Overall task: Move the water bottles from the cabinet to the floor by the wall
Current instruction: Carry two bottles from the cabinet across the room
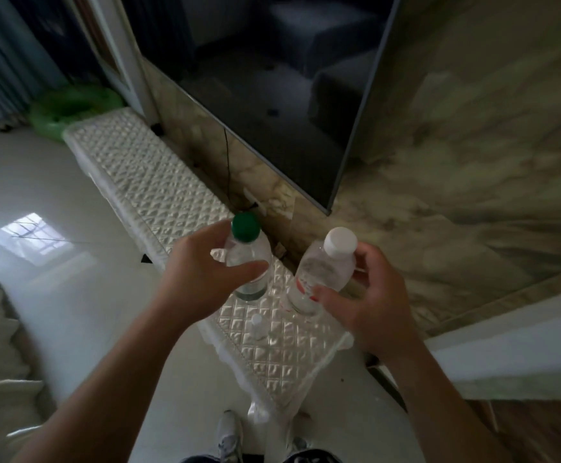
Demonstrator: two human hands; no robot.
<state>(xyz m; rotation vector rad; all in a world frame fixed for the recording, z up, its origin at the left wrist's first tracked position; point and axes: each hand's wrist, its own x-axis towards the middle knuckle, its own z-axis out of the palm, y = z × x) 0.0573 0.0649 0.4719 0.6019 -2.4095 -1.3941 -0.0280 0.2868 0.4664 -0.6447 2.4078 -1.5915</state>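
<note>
Above the quilted cabinet (159,182), each hand's fingers curl half-closed around 1 bottle: left hand (202,279) the green-capped bottle (247,262), right hand (369,295) the white-capped bottle (322,272).

No legible text noted. The white-capped bottle (322,272) carries a label with red marks, too blurred to read.

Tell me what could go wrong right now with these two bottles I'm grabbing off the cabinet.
The white-capped bottle is tilted in the right hand, so it could slip. The left hand only partly wraps the green-capped bottle. A small bottle standing on the cabinet between them could get knocked over.
</note>
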